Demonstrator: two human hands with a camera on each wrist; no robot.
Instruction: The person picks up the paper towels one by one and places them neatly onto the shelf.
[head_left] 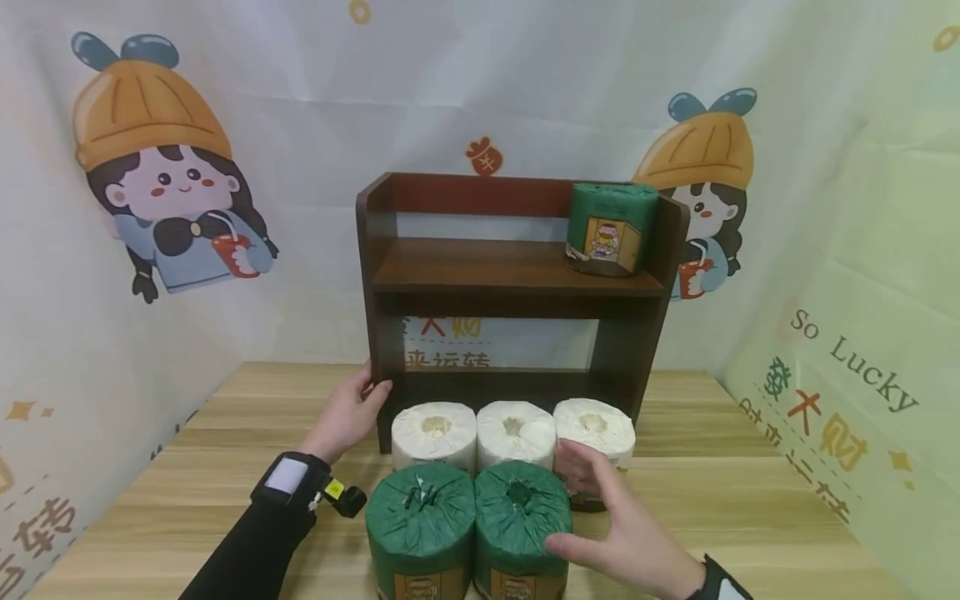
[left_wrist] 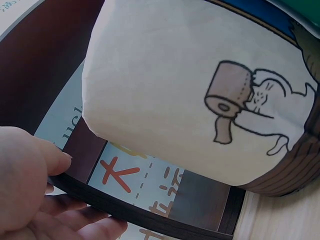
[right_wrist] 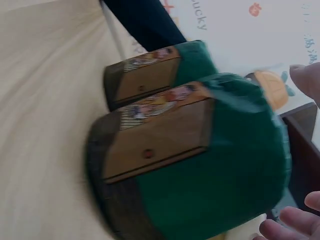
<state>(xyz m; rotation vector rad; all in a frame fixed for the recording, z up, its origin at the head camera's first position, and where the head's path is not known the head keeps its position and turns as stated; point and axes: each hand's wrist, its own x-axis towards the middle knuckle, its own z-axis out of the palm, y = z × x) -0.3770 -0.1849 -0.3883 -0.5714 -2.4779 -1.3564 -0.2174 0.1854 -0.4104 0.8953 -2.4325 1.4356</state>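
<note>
Right hand: fingers spread, grasping nothing, beside the right green roll; contact unclear. Left hand: thumb and fingers pinch the shelf's side panel. Right green roll stands on the table, next to the left green roll, in front of the white rolls. Probably light, squashy; wrapper looks thin, maybe slippery, tearable. Best hold: round the sides, gentle squeeze.

Soft diffuse light, faint shadows, right wrist view blurred
</note>
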